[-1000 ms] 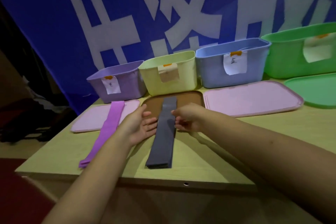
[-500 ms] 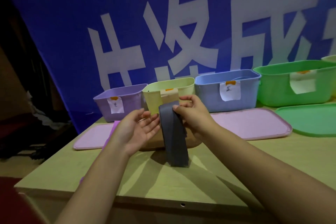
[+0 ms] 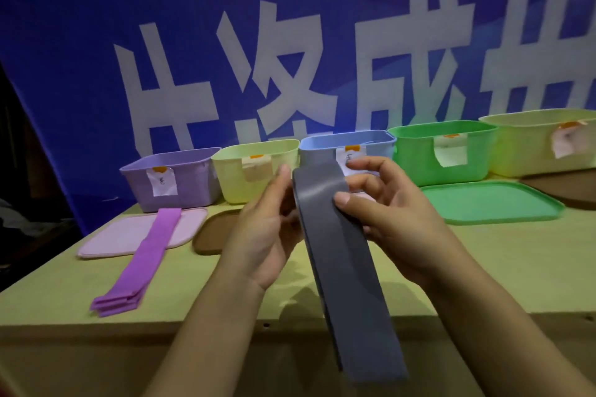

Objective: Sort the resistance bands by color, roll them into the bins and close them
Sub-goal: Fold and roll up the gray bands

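Observation:
A stack of dark grey resistance bands hangs in the air in front of me, its lower end past the table's front edge. My right hand pinches the stack near its top, thumb on the front face. My left hand is against the stack's left edge with its fingers behind it, and how they lie is hidden. Purple bands lie on the table at the left, partly over a pink lid. Open bins stand in a row at the back: purple, yellow-green, blue, green, pale yellow.
A brown lid lies in front of the yellow-green bin, a green lid before the green bin, and another brown lid at the far right. A blue banner with white characters hangs behind the table.
The grey bands were lifted off the table and brought toward me, now hanging lower past the table edge. My view rose and shifted right, showing more bins.

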Motion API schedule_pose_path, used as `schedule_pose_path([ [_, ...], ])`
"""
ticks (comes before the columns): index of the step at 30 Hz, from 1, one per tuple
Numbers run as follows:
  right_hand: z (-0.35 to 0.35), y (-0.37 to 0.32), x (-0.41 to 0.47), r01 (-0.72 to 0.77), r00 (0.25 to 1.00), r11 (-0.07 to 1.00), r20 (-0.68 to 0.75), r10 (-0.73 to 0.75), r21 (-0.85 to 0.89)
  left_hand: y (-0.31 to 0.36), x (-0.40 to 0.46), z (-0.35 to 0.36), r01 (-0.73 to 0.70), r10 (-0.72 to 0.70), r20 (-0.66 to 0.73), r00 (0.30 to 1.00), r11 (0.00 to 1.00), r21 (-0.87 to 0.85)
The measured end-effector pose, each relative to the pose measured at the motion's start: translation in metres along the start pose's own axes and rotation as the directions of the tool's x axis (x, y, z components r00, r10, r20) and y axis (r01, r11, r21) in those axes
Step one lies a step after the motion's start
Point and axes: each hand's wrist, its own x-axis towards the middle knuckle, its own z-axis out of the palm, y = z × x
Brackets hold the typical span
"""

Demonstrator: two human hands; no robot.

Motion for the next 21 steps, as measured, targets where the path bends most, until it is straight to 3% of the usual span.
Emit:
schedule_pose_path([
  [7,-0.037,0.025,-0.059,-0.204,0.977,0.976,0.045,0.208,-0.08,-0.045,-0.023,0.016,-0.075,0.089,0.135,0.987,0.991,-0.107],
  [9,-0.04,0.027,-0.063,-0.181,0.983,0.983,0.011,0.181,-0.026,-0.062,-0.029,0.015,-0.122,0.12,0.16,0.98,0.993,0.002],
  [13,-0.044,0.025,-0.055,-0.078,0.97,0.987,-0.217,0.107,0.14,-0.089,-0.04,0.011,-0.225,0.187,0.177,0.966,0.947,0.229],
  [17,-0.042,0.03,-0.051,-0.018,0.96,0.999,-0.28,0.026,0.032,-0.097,-0.039,0.005,-0.258,0.197,0.222,0.955,0.92,0.296],
  [21,-0.039,0.037,-0.052,0.063,0.96,0.997,-0.269,-0.075,-0.055,-0.09,-0.035,0.003,-0.142,0.082,0.248,0.965,0.962,0.234],
])
